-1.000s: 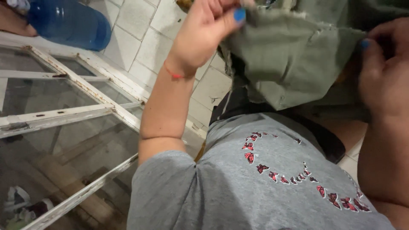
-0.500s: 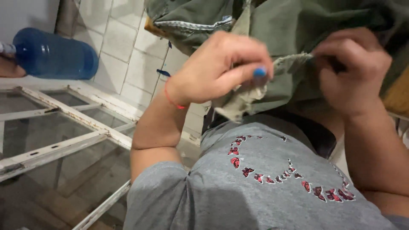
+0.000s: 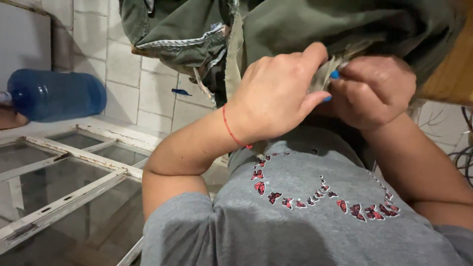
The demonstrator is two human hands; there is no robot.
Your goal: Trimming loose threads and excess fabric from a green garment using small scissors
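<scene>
An olive green garment (image 3: 295,27) with pale inner lining hangs bunched across the top of the head view. My left hand (image 3: 278,96), with a thin red string at the wrist and blue nails, pinches a pale edge of that garment. My right hand (image 3: 377,91) is curled tight right beside it, gripping the same edge; the two hands touch. What lies between the fingers is hidden. Below them is my grey shirt (image 3: 315,212) with a curve of red butterflies.
A blue water jug (image 3: 56,96) lies on its side at the left against a white tiled wall (image 3: 123,74). A white metal window frame with glass panes (image 3: 69,167) fills the lower left. Wood (image 3: 446,64) and cables (image 3: 463,152) are at the right edge.
Both hands came down and together from apart at the top of the view, and now meet on one edge of the green garment. More of the garment has come into view.
</scene>
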